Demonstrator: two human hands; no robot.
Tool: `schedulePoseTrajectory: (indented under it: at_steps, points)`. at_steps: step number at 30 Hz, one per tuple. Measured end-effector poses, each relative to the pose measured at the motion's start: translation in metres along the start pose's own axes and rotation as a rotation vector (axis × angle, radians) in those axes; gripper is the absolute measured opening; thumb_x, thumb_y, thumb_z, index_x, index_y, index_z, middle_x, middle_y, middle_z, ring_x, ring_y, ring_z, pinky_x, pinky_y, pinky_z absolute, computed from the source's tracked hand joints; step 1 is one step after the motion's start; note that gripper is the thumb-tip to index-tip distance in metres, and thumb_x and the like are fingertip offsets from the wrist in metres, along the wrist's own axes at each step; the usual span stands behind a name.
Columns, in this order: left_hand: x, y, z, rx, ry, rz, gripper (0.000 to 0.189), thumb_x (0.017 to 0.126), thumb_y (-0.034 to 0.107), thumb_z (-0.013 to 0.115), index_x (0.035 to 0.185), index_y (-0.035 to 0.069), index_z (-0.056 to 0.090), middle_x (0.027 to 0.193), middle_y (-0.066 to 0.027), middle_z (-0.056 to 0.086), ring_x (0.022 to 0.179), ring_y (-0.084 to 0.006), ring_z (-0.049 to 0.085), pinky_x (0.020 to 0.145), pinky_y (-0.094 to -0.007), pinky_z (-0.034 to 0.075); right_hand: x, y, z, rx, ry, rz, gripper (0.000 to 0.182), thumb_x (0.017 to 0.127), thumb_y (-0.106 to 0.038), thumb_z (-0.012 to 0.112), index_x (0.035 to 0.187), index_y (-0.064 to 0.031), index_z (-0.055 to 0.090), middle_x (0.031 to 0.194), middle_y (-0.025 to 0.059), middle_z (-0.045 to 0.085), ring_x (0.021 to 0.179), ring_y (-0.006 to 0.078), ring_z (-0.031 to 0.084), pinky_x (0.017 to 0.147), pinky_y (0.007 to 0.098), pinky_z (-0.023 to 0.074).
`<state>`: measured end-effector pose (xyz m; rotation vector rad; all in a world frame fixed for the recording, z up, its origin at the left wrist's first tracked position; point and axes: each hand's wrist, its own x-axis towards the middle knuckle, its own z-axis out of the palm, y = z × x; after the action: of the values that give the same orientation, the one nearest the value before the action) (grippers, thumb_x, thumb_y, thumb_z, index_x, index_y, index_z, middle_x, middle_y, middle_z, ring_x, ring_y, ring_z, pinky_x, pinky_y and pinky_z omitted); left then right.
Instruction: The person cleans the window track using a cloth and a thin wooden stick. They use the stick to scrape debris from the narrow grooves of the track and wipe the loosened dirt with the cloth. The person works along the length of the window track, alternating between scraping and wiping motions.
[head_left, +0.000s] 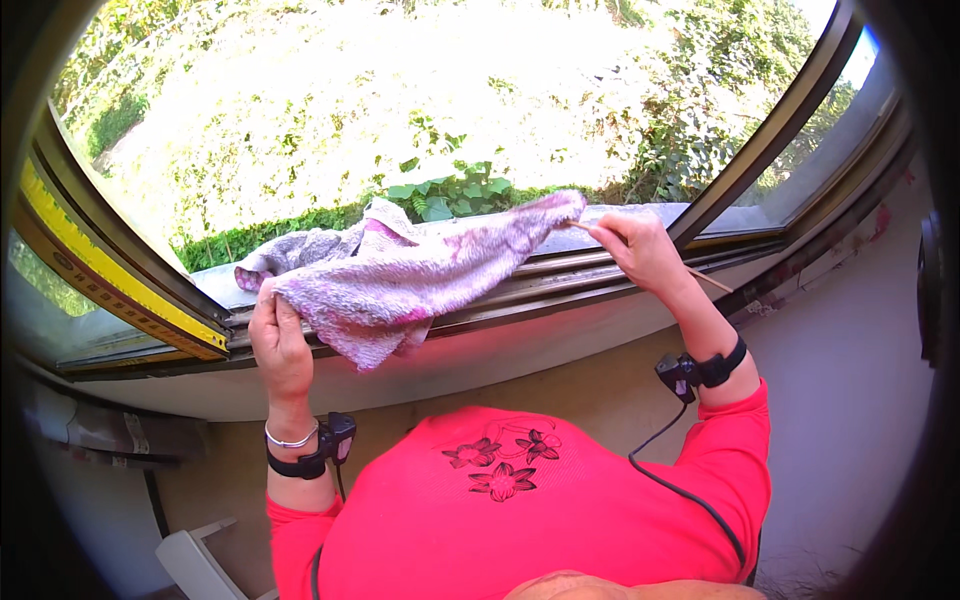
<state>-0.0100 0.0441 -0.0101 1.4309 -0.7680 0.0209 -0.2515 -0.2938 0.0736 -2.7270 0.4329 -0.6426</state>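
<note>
A purple-white terry cloth (409, 289) with pink patches is stretched across the open window, above the metal sill track (510, 289). Its near left corner is pinched in my left hand (281, 345). My right hand (637, 247) grips a thin wooden stick (709, 280). The stick's tip meets the cloth's raised right end, and its other end sticks out behind my wrist. Whether the tip is inside a fold of the cloth cannot be seen. Part of the cloth lies bunched on the pale outer ledge (225, 283).
Sliding window frames stand at the left (112, 247) and the right (772, 127). Yellow printed tape (97, 247) covers part of the left one. Outside grow green plants (450, 191). Below left is a white chair (196, 566). Cabled black devices are strapped to both my arms.
</note>
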Motion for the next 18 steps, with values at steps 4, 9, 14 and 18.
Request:
schedulePoseTrajectory:
  at_steps: [4, 9, 14, 18]
  points:
    - [0.005, 0.005, 0.007, 0.243, 0.069, 0.067, 0.021, 0.098, 0.011, 0.044, 0.102, -0.003, 0.059, 0.081, -0.0086, 0.063, 0.077, -0.0136, 0.057, 0.072, -0.0281, 0.046, -0.006, 0.014, 0.009, -0.247, -0.301, -0.048, 0.022, 0.086, -0.024, 0.06, 0.075, -0.0051, 0.061, 0.066, 0.0183, 0.059, 0.066, 0.0394, 0.058, 0.059, 0.0475, 0.0456]
    - [0.01, 0.009, 0.003, 0.441, 0.04, 0.144, 0.019, 0.096, 0.009, 0.045, 0.102, -0.002, 0.059, 0.086, -0.014, 0.064, 0.081, -0.0245, 0.062, 0.075, -0.0328, 0.047, 0.012, 0.012, 0.021, -0.303, -0.414, -0.097, 0.024, 0.086, -0.026, 0.059, 0.073, -0.0052, 0.061, 0.065, 0.0177, 0.06, 0.067, 0.04, 0.059, 0.061, 0.0482, 0.0466]
    - [0.005, -0.007, -0.002, 0.632, 0.132, 0.136, 0.016, 0.095, 0.009, 0.045, 0.098, -0.001, 0.058, 0.083, -0.0185, 0.061, 0.077, -0.0372, 0.061, 0.071, -0.0386, 0.047, 0.039, -0.005, -0.034, -0.272, -0.462, -0.077, 0.018, 0.082, -0.021, 0.065, 0.077, -0.0038, 0.062, 0.061, 0.0165, 0.056, 0.062, 0.0367, 0.057, 0.057, 0.0446, 0.0447]
    - [0.0, -0.004, -0.002, 0.564, 0.217, 0.094, 0.019, 0.098, 0.013, 0.042, 0.097, -0.002, 0.055, 0.077, -0.0192, 0.059, 0.068, -0.0337, 0.056, 0.066, -0.0368, 0.045, 0.048, -0.016, -0.022, -0.24, -0.505, -0.052, 0.021, 0.081, -0.026, 0.066, 0.092, -0.0075, 0.066, 0.073, 0.016, 0.063, 0.07, 0.0368, 0.061, 0.063, 0.0446, 0.0483]
